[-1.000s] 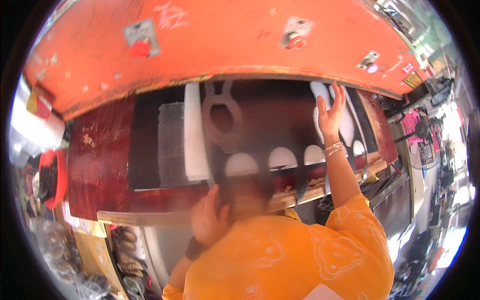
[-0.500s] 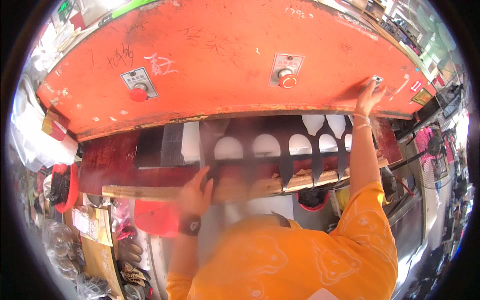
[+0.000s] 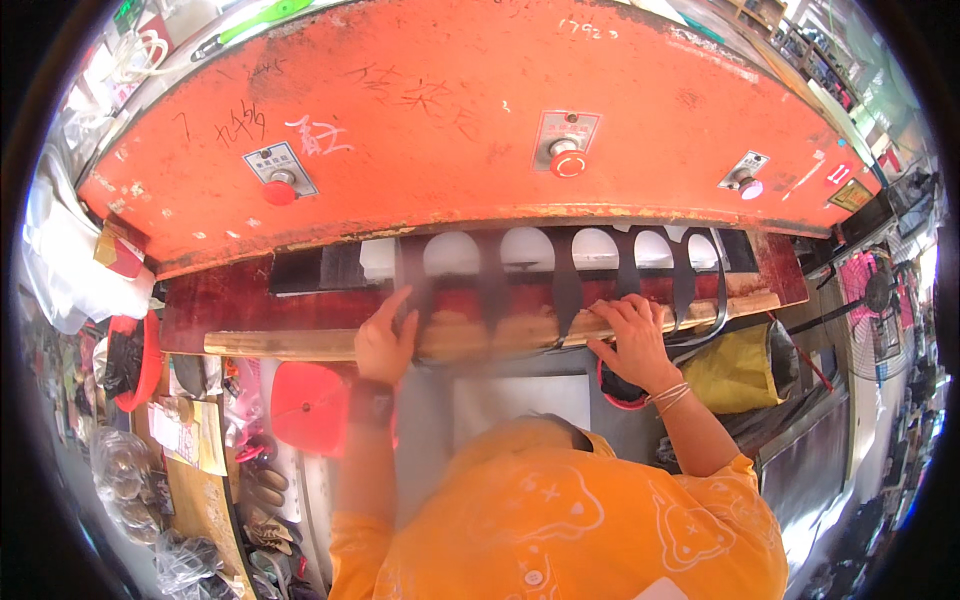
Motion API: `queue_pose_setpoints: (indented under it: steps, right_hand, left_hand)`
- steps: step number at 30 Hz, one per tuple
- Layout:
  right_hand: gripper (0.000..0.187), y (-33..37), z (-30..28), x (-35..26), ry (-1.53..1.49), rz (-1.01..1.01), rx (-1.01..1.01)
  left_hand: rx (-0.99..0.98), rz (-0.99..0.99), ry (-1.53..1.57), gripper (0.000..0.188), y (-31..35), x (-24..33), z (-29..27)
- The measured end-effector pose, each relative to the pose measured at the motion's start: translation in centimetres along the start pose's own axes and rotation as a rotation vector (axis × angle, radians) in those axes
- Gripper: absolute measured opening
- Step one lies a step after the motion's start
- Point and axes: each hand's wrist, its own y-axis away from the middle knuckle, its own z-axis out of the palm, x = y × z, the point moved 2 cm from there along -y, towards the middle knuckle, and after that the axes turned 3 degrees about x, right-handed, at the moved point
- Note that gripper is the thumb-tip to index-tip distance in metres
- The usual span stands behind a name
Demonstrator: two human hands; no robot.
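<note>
We rest left hand [image 3: 385,340] and right hand [image 3: 635,338] (thumbs and fingers spread) at the wooden edge [image 3: 280,344], presumably steadying the cut-out black sheet [image 3: 568,288].

Black sheet [image 3: 568,290] partly hidden behind orange panel [image 3: 400,150]; left strips [image 3: 492,300] blurred.

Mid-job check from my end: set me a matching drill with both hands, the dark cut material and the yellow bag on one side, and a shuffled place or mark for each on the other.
Things:
1. Left hand
2. Right hand
3. Dark cut material
4. Yellow bag

Places or marks:
A. Pale bracelets at its wrist
B. Lies under the orange panel's lower edge, with a row of rounded openings
C. Dark band at its wrist
D. Below the wooden front edge, at the picture's right

Pairs: 1-C, 2-A, 3-B, 4-D
</note>
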Motion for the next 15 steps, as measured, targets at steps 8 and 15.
queue_pose_setpoints:
  steps: [8,15]
  right_hand:
    - [0.042,-0.1,0.4,-0.5,0.031,0.038,-0.091]
    - [0.032,-2.1,-1.5,0.1,-0.18,0.22,-0.634]
  left_hand:
    - [-0.08,-0.132,0.004,0.036,0.2,-0.3,0.1]
    - [-0.191,-0.186,-0.077,0.049,4.0,0.1,-0.7]
